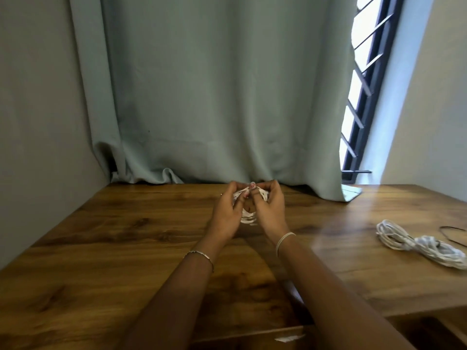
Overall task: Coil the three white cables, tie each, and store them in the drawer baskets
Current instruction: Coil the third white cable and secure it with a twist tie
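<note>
Head view: the coiled white cable (249, 219) sits at centre frame over the brown wooden table (126, 236), with both hands curled round it. The left hand (226, 213) and right hand (270, 210) pinch its far end at 12 o'clock, probably to keep the turns together for tying. Its long axis runs from 12 to 6 o'clock; the plugs are hidden. Two more white cable bundles (390, 234) lie touching at 4 o'clock, well apart from the hands, near a thin dark loop (452, 232).

we find no readable text, no labels, brands or numbers, white scrap (289, 338) at drawer front too blurred to read
</note>
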`<state>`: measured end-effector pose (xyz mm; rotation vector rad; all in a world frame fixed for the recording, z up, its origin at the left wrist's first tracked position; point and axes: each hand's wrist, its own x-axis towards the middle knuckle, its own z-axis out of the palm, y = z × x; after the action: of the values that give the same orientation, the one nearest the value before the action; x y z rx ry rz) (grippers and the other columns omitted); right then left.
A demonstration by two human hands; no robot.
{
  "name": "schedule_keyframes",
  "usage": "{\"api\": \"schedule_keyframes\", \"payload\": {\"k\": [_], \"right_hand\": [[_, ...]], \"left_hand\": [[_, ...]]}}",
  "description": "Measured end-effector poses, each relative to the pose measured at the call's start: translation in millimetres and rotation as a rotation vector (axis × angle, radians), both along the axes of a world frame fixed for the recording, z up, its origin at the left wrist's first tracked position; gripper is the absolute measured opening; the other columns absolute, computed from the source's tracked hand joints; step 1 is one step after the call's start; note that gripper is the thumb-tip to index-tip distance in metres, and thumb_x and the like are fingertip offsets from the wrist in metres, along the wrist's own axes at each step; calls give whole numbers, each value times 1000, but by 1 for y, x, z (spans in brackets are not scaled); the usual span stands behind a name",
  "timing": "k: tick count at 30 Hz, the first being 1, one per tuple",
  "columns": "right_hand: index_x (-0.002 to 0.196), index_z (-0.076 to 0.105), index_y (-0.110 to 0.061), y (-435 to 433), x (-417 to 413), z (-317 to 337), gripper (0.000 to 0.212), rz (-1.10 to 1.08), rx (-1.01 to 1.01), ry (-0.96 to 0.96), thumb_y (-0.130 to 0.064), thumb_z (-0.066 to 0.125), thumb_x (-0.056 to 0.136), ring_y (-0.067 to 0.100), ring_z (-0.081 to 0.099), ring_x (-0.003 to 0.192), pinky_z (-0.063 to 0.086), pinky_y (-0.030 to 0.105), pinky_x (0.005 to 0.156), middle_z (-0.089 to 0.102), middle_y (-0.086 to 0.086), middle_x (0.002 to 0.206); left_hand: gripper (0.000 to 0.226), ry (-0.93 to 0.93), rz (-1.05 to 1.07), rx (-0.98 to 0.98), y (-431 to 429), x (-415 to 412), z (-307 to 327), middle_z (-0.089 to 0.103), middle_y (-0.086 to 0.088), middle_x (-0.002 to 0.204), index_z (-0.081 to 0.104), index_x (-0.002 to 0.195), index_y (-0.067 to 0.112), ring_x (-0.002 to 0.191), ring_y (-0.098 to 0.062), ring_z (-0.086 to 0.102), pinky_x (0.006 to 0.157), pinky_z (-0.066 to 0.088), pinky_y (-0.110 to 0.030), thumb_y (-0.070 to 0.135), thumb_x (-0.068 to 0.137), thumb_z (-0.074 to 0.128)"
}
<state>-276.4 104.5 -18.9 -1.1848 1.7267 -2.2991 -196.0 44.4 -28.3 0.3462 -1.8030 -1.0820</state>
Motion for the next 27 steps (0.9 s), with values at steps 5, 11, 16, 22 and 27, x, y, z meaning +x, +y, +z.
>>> {"api": "schedule_keyframes", "payload": {"k": [5,11,16,22,27], "right_hand": [[87,56,-17,41,-16,-4,12,-82,73,102,-20,68,89,15,66,83,54,30,74,67,1,87],[85,55,-14,84,-31,-9,12,-73,102,-71,-19,63,93,12,63,64,51,32,65,66,7,77],[82,57,-12,115,-47,-6,14,-83,43,-182,-17,66,91,11,60,55,50,27,56,64,7,67],[77,62,-9,155,-84,-11,21,-114,82,-259,-24,73,85,16,62,56,50,27,55,66,10,71],[84,67,-12,197,-132,-9,27,-160,269,-221,-36,60,94,16,66,69,52,24,60,71,6,80]], "left_hand": [[32,-89,-4,-112,29,-14,-6,63,-3,122,53,132,15,110,-12,59,92,46,-25,20,101,46],[32,-181,-24,-358,65,-29,-11,58,-10,125,51,129,9,115,-21,54,96,41,-26,15,99,43],[18,-206,-46,-329,98,-48,-6,61,-12,112,49,115,6,100,-25,57,82,44,-31,10,98,44],[12,-252,-108,-295,132,-83,-13,59,-10,104,45,109,4,94,-24,57,76,43,-30,6,98,44],[13,-287,-120,-208,148,-119,-26,61,-16,108,46,109,3,98,-30,58,81,43,-33,10,98,47]]}}
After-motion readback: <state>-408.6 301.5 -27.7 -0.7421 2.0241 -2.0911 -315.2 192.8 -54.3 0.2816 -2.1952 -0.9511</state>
